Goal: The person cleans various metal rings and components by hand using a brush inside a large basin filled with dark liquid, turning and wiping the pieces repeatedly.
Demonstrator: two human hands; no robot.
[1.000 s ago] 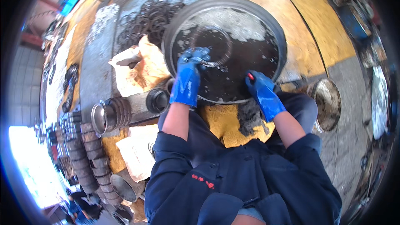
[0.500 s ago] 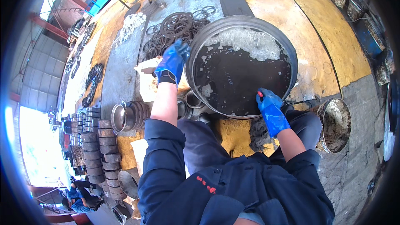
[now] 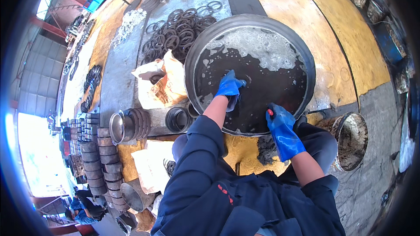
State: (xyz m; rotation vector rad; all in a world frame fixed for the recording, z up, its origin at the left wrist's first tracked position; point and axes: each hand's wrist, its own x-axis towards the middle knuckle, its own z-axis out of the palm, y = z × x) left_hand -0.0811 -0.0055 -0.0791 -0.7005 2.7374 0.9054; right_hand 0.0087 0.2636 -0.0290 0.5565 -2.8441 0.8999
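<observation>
A large round metal tub [image 3: 313, 76] of dark liquid [image 3: 262, 89] with pale grey foam [image 3: 271, 48] stands in front of me. My left hand [image 3: 229, 85], in a blue rubber glove, reaches over the liquid at the tub's left half. Its thumb stands apart from the fingers, and I see nothing in it; the fingertips are partly lost against the dark surface. At the near right rim my right hand [image 3: 280, 120], also blue-gloved, is closed round a thing whose red end [image 3: 270, 112] shows by the thumb. The rest of that thing is hidden.
Beyond the tub's left side lies a heap of dark rings [image 3: 177, 35]. Nearer are an open paper sack [image 3: 162, 87] and metal rings [image 3: 177, 120]. Stacked dark cylinders [image 3: 92, 161] stand left. A dirty bucket [image 3: 352, 142] is at right. Another person [image 3: 83, 207] is far left.
My left hand has swung right from beside the ring heap to over the liquid. My right hand stays at the near rim with the red-ended thing. The view has shifted slightly.
</observation>
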